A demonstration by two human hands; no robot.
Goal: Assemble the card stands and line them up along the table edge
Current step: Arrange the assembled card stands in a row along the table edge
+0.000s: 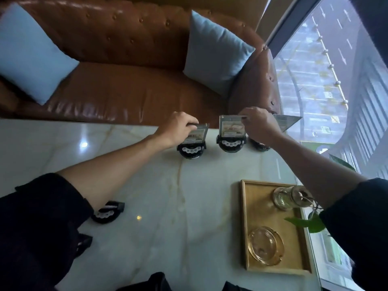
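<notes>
Three card stands line the far edge of the white marble table (pixel 159 196). Each has a round black base with white buttons and a clear upright card. My left hand (pixel 178 128) pinches the top of the left stand's card (pixel 198 134), above its base (pixel 191 151). My right hand (pixel 260 124) grips the top right corner of the middle stand's card (pixel 231 127), whose base (pixel 231 143) rests on the table. The right stand's card (pixel 287 121) shows past my right hand, and its base (pixel 259 145) is mostly hidden under my wrist. A spare black base (pixel 107 213) lies near my left sleeve.
A wooden tray (pixel 244 227) at the right holds a glass jar (pixel 287 196) with a green plant (pixel 308 222) and an amber glass ashtray (pixel 265 245). A brown leather sofa (pixel 126 87) with two blue cushions stands beyond the far edge. A window runs along the right.
</notes>
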